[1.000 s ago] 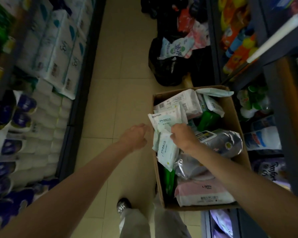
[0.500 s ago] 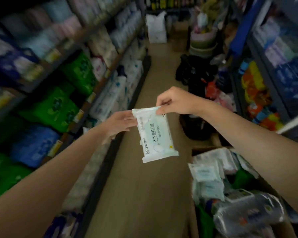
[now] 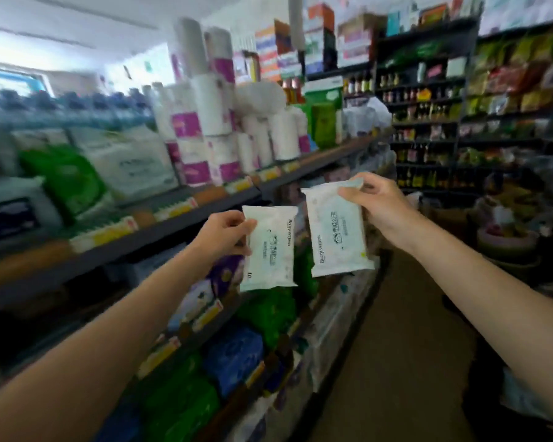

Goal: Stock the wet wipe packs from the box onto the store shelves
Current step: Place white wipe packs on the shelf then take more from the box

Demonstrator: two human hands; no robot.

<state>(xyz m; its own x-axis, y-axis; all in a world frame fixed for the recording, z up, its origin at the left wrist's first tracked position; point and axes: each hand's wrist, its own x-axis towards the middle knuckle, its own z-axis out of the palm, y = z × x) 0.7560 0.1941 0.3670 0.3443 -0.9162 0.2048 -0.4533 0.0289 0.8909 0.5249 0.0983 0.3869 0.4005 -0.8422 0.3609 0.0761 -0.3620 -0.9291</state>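
Raised from the box since a moment ago, two wet wipe packs hang mid-aisle: my left hand (image 3: 224,234) pinches the left pack (image 3: 270,247) beside the left shelves (image 3: 160,231); my right hand (image 3: 377,207) grasps the right pack (image 3: 337,232) just beside it.

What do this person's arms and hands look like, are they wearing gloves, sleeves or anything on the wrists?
Nothing is worn on them. The left hand and right hand are both bare, without gloves. Both forearms are uncovered as far as the picture shows, with no sleeve edge in view. No watch, bracelet or ring is visible.
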